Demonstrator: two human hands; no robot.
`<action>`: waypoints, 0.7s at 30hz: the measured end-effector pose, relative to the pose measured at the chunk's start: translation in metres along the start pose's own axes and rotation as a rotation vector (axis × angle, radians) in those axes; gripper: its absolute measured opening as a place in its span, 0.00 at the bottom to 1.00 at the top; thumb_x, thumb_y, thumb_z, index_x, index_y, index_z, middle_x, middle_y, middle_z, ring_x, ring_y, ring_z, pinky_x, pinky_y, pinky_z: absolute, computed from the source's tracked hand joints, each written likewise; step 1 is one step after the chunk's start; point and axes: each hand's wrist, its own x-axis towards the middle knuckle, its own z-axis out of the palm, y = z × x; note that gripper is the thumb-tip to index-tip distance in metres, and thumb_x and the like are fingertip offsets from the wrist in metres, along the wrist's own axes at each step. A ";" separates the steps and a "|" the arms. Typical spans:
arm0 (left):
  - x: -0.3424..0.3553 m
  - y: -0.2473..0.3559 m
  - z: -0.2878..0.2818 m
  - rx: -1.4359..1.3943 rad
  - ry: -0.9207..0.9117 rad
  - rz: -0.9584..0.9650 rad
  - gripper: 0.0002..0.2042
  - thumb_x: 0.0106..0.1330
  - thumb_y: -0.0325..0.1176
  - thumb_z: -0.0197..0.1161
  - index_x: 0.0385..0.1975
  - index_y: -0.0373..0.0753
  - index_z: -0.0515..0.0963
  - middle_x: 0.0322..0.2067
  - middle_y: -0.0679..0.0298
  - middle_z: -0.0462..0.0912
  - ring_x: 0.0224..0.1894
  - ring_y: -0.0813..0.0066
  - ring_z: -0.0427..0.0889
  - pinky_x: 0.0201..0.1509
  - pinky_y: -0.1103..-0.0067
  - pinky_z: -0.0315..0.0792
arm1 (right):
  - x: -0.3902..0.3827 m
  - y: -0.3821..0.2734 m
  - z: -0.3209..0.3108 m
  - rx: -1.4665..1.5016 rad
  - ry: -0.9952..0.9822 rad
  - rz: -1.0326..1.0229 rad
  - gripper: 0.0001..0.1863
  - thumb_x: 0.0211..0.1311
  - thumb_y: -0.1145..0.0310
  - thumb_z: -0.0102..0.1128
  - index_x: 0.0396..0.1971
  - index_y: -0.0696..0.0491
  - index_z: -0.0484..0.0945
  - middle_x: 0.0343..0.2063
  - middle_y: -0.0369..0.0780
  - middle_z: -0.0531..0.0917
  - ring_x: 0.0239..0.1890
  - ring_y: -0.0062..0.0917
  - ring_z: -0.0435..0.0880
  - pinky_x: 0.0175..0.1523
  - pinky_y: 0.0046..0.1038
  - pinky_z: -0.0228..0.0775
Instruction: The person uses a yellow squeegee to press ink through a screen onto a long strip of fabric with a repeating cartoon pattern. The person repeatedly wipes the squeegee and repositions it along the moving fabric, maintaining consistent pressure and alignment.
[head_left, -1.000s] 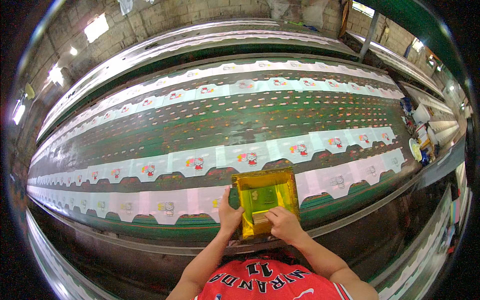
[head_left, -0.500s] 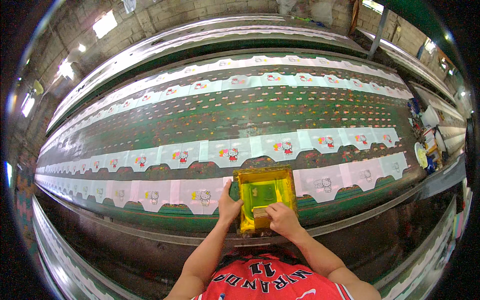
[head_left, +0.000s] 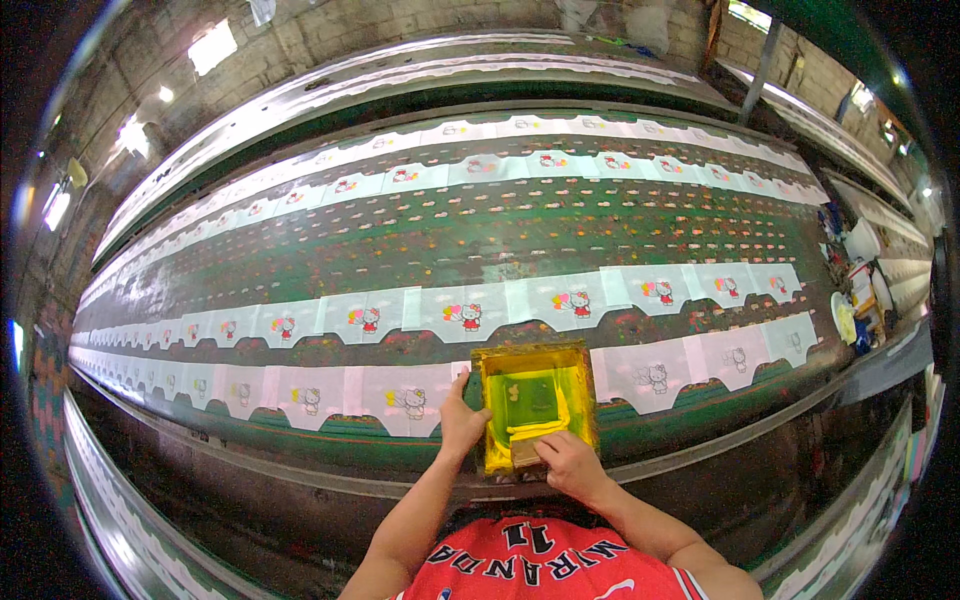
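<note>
A wooden screen-printing frame (head_left: 592,400) with a yellow-stained mesh lies over the near row of pale fabric pieces (head_left: 655,375). My left hand (head_left: 464,420) is closed on its left side, the thumb by the rim and the fingers along the outer edge. Inside the frame, at its near end, my right hand (head_left: 570,462) grips a small brown squeegee (head_left: 524,453). Bright yellow ink (head_left: 537,431) forms a line just beyond the squeegee. The fabric under the frame is hidden. Left of the frame, a pink piece (head_left: 410,402) bears a cartoon cat outline with yellow balloons.
The long dark green printing table (head_left: 400,245) carries a second row of pieces (head_left: 470,315) with red and pink prints, and further rows at its far side. White tubs and containers (head_left: 860,240) stand by the right end. A metal rail (head_left: 660,467) follows the near edge.
My right hand has drawn the squeegee slightly toward me inside the frame. My left hand stays at the frame's left side. The whole view has shifted a little.
</note>
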 end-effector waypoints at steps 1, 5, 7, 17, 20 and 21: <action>0.001 0.001 0.000 0.002 0.002 0.006 0.41 0.45 0.25 0.71 0.65 0.28 0.65 0.60 0.43 0.75 0.64 0.56 0.73 0.67 0.71 0.66 | 0.004 0.005 0.004 -0.018 0.024 -0.015 0.22 0.39 0.78 0.60 0.41 0.59 0.77 0.40 0.45 0.80 0.44 0.42 0.79 0.49 0.38 0.74; 0.002 -0.002 0.002 -0.003 0.009 0.036 0.41 0.45 0.24 0.71 0.65 0.29 0.64 0.60 0.43 0.74 0.64 0.55 0.73 0.66 0.71 0.67 | 0.049 0.036 0.019 -0.069 0.136 -0.015 0.20 0.40 0.78 0.59 0.40 0.58 0.78 0.37 0.45 0.80 0.42 0.43 0.79 0.48 0.39 0.74; 0.002 -0.006 0.003 -0.010 -0.002 0.024 0.41 0.46 0.24 0.71 0.66 0.29 0.64 0.60 0.43 0.74 0.64 0.55 0.73 0.66 0.71 0.67 | 0.085 0.055 0.013 -0.047 0.071 0.100 0.16 0.41 0.79 0.57 0.35 0.57 0.78 0.33 0.44 0.81 0.41 0.44 0.78 0.47 0.41 0.73; -0.001 -0.004 0.000 -0.002 0.005 -0.021 0.42 0.47 0.27 0.73 0.67 0.33 0.64 0.61 0.46 0.74 0.63 0.56 0.74 0.66 0.72 0.67 | 0.050 0.030 0.010 -0.009 0.006 0.091 0.12 0.40 0.76 0.57 0.31 0.57 0.76 0.35 0.47 0.79 0.42 0.46 0.78 0.49 0.42 0.74; 0.001 -0.012 0.006 0.025 0.031 0.050 0.41 0.47 0.25 0.70 0.67 0.32 0.63 0.62 0.45 0.72 0.65 0.56 0.72 0.67 0.72 0.66 | 0.019 0.010 0.009 -0.037 0.030 0.046 0.15 0.41 0.76 0.58 0.35 0.58 0.77 0.35 0.46 0.80 0.43 0.43 0.79 0.50 0.40 0.74; 0.002 -0.010 0.006 0.011 0.021 0.046 0.41 0.47 0.25 0.70 0.67 0.32 0.63 0.63 0.45 0.71 0.65 0.56 0.72 0.67 0.72 0.65 | 0.015 0.007 0.006 -0.035 0.022 0.055 0.15 0.41 0.76 0.59 0.35 0.58 0.77 0.36 0.46 0.80 0.43 0.43 0.79 0.50 0.39 0.74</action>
